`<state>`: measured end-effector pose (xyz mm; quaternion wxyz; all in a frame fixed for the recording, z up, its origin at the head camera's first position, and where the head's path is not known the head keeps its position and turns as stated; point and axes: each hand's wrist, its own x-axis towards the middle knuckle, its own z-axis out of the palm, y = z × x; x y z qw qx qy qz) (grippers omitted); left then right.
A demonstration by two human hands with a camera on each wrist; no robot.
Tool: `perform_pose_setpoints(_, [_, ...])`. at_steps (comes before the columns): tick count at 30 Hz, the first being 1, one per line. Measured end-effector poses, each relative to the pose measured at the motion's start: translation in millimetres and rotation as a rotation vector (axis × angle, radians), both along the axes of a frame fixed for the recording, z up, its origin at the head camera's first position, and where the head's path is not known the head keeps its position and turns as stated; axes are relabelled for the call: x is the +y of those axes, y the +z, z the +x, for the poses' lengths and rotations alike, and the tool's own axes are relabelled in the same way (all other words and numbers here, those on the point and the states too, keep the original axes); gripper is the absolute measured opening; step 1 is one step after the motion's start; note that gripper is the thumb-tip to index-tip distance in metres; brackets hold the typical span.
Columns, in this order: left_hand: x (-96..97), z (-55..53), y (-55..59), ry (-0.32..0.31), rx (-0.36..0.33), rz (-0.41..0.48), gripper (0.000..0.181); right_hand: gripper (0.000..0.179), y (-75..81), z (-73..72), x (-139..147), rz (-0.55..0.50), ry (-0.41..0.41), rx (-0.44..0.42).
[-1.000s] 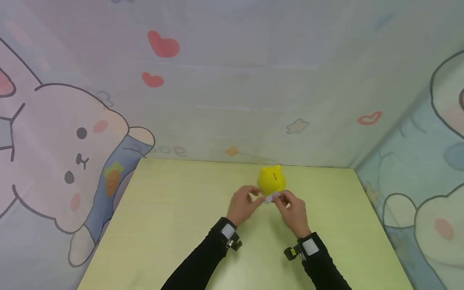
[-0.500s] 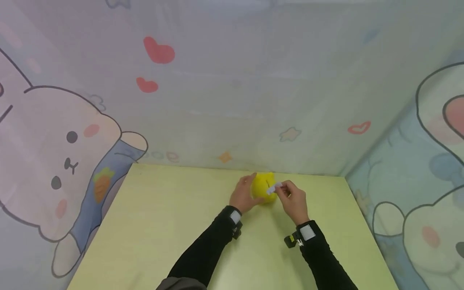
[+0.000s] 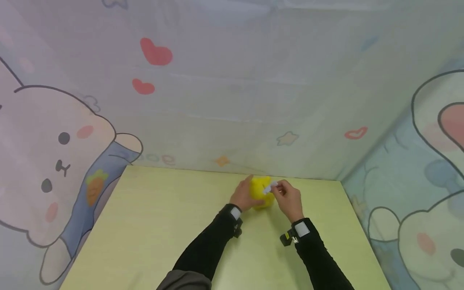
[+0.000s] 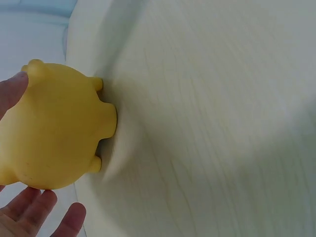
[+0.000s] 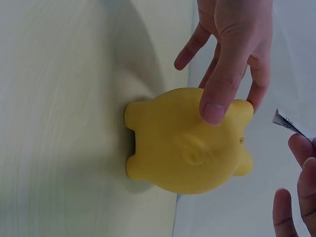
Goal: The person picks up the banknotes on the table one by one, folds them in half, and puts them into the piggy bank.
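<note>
A yellow piggy bank (image 3: 258, 188) stands upright on its short feet at the back of the table. My left hand (image 3: 242, 196) grips it from the left; in the right wrist view the thumb presses on its side and other fingers reach round behind. The left wrist view shows the round yellow body (image 4: 54, 126) between thumb and fingers. My right hand (image 3: 288, 200) pinches a folded banknote (image 3: 269, 187), a pale strip with dark print (image 5: 286, 122) at its end. That strip is held above the bank, overlapping the top near the slot in the head view.
The pale yellow table (image 3: 163, 225) ends at a back edge close behind the piggy bank. A cartoon-printed backdrop (image 3: 217, 100) rises behind and along both sides. Each wrist carries a small strapped camera (image 3: 286, 238).
My left hand has let go of the note's end and moved onto the piggy bank's left side. The right hand has raised the note over the bank's top. The head view has shifted slightly.
</note>
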<state>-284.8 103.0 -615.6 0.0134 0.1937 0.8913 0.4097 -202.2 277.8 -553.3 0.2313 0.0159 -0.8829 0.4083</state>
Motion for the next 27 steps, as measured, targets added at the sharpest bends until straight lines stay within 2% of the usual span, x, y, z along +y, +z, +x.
perform_pose_setpoints(5, [-1.2, 1.8, 0.6, 0.009, 0.015, -0.024, 0.105, 0.013, -3.4, -1.3, -1.2, -0.004, 0.011, -0.065])
perform_pose_setpoints(12, [-0.4, -2.2, 1.8, 0.004, 0.039, -0.071, 0.097, 0.011, -3.9, -10.9, 3.0, 0.081, 0.017, -0.012])
perform_pose_setpoints(17, [2.6, -7.9, -2.9, 0.001, 0.061, -0.077, 0.096, 0.012, -2.8, -22.2, 6.6, 0.154, -0.006, 0.01])
perform_pose_setpoints(27, [3.3, -8.4, -2.4, 0.006, 0.011, -0.114, 0.099, 0.012, 3.5, -34.0, 7.9, 0.232, -0.029, 0.0])
